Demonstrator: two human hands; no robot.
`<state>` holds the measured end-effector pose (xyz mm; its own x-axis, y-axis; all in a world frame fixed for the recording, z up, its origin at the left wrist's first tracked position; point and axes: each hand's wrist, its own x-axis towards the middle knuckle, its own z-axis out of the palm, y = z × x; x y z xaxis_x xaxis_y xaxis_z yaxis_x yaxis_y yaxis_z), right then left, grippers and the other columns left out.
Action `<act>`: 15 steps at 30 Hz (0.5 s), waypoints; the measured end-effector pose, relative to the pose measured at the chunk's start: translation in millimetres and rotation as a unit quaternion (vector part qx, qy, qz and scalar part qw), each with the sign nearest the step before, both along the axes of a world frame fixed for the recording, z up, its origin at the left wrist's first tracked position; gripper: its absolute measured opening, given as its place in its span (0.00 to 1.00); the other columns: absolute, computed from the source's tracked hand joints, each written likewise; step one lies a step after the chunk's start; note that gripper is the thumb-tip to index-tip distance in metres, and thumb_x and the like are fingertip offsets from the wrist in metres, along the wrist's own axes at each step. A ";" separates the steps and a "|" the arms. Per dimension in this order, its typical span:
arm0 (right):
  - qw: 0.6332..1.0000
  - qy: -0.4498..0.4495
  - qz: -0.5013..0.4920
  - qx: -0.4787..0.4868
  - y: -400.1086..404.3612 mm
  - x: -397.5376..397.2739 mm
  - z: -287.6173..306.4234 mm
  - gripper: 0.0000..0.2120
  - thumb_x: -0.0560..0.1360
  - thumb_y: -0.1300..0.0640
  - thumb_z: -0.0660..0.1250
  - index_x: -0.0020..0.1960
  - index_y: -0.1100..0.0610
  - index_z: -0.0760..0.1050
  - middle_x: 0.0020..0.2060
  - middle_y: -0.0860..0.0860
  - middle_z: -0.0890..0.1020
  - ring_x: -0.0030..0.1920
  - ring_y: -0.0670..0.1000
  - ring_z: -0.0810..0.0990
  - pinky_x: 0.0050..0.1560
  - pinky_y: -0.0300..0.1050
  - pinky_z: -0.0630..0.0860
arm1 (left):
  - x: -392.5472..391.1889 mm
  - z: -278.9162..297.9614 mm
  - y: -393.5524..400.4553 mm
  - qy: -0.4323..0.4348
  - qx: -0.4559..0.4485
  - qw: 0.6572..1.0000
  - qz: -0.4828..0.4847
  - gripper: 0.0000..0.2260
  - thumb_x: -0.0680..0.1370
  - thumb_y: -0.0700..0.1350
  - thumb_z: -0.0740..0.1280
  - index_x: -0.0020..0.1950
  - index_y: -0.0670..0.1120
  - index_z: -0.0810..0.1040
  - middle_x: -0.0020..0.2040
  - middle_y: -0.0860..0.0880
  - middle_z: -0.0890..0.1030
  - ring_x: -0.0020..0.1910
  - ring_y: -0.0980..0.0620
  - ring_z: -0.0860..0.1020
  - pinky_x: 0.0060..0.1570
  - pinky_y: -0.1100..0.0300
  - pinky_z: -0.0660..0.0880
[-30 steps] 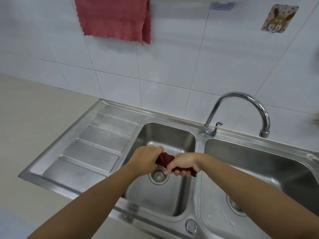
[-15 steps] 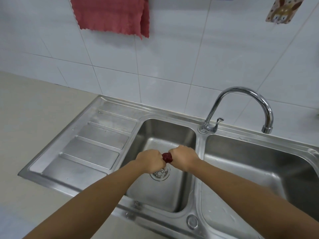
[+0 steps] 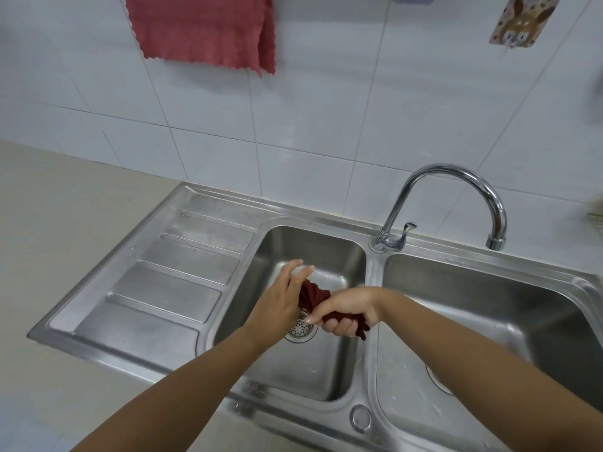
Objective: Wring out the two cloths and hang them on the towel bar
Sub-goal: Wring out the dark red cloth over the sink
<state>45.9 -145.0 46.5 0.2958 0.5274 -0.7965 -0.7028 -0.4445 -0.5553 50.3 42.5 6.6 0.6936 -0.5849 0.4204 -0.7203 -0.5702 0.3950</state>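
Note:
A dark red wet cloth (image 3: 314, 296) is twisted into a roll above the left sink basin (image 3: 339, 256). My right hand (image 3: 347, 313) is closed around its right end. My left hand (image 3: 282, 300) lies against the cloth's left end with its fingers spread and raised, so the palm touches it without a closed grip. A second, lighter red cloth (image 3: 202, 29) hangs flat against the tiled wall at the top left. The bar it hangs from is out of view above the frame.
A chrome tap (image 3: 456, 184) arches over the divider toward the right basin (image 3: 489, 305). The drainboard (image 3: 169, 282) extends left of the basins, beside a beige counter (image 3: 58, 230). A drain strainer (image 3: 301, 329) sits under my hands. A patterned hook sticker (image 3: 518, 19) is on the wall.
Both fists were clenched close together on the cloth half a second ago. Now my left hand's fingers have spread, and my right hand has pulled slightly right, showing more cloth.

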 end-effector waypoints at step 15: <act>0.953 -0.192 0.071 -0.225 -3.3 -9.0 20.3 0.15 0.66 0.51 0.75 0.30 0.51 0.70 0.23 0.46 0.71 0.21 0.45 0.66 0.22 0.35 0.62 | 14.3 35.3 -21.9 0.055 0.290 0.955 -0.017 0.10 0.75 0.51 0.66 0.47 0.46 0.72 0.40 0.48 0.81 0.35 0.48 0.78 0.30 0.59 0.64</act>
